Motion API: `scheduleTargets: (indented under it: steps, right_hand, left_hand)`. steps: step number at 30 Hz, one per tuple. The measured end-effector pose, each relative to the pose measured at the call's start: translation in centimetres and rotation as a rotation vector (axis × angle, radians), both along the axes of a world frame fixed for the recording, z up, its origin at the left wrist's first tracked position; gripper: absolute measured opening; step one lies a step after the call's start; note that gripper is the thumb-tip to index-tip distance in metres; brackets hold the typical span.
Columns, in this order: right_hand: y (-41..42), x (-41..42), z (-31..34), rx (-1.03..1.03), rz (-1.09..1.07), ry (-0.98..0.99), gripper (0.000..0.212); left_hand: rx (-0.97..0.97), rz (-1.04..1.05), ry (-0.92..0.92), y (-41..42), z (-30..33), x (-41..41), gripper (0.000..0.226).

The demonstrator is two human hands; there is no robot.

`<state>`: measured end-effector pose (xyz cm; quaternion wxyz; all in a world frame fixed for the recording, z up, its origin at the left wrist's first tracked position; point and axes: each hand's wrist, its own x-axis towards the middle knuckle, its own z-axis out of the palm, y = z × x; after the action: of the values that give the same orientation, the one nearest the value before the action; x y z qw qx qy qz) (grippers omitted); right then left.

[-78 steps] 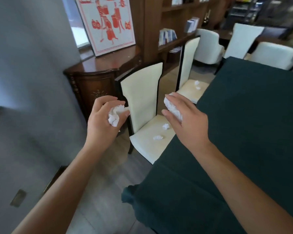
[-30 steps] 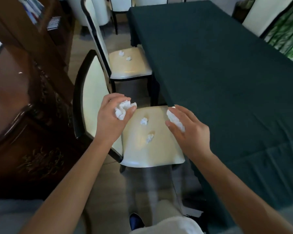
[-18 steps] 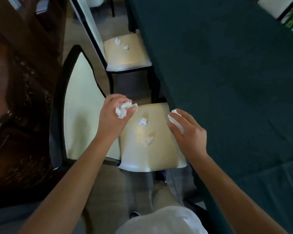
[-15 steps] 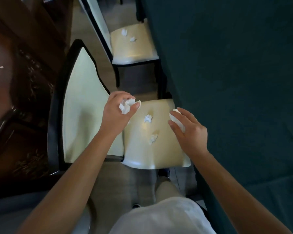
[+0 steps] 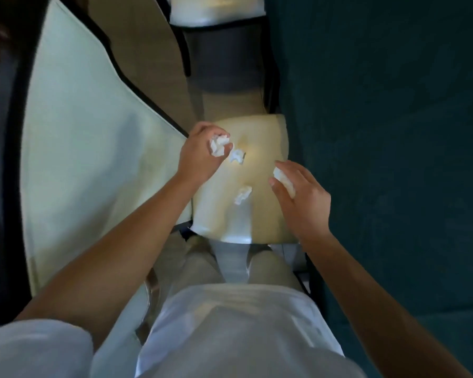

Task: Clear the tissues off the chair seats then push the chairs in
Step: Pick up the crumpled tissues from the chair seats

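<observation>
1. Cream chair seat (image 5: 260, 214) sits right up against the dark green tablecloth (image 5: 380, 132).
2. Two crumpled tissues lying loose on it: one further up (image 5: 236, 156), another nearer the middle (image 5: 243, 195).

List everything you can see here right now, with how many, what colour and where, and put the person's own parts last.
loose tissues: 2, white, crumpled on the near chair seat, one by the left hand, one nearer the front edge
held tissues: 2 wads, white, one in each hand, the other in the right
near chair: 1, cream seat and back with dark frame, beside the table
far chair: 1, cream seat, top edge, mostly cut off
tablecloth: 1, dark green, right side
floor: beige, between the chairs
left hand: 1, grips a wad over the seat
right hand: 1, holds a wad at the seat's right edge
</observation>
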<state>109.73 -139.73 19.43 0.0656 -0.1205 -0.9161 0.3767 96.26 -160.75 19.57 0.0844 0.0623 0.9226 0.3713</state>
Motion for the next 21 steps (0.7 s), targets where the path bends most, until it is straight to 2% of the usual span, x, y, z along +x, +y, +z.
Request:
scheduleTargets:
  steps: [9, 14, 17, 21]
  right_hand:
    - [-4.1, 1.1, -8.3, 0.014, -0.105, -0.14, 0.037]
    - [-6.6, 2.2, -12.9, 0.002, -0.185, -0.326, 0.037]
    - [-8.0, 1.3, -15.2, -0.018, -0.245, -0.393, 0.037]
    - [-8.9, 0.0, -18.3, -0.05, -0.295, -0.422, 0.04]
  left_hand:
    - [-0.071, -0.129, -0.172, 0.2, -12.0, -4.7, 0.024]
    - [-0.145, -0.243, -0.27, -0.3, -17.6, -6.3, 0.024]
    - [-0.179, -0.33, -0.229, -0.7, -19.7, -7.1, 0.023]
    - [-0.158, -0.346, -0.16, -0.8, -23.1, -7.3, 0.022]
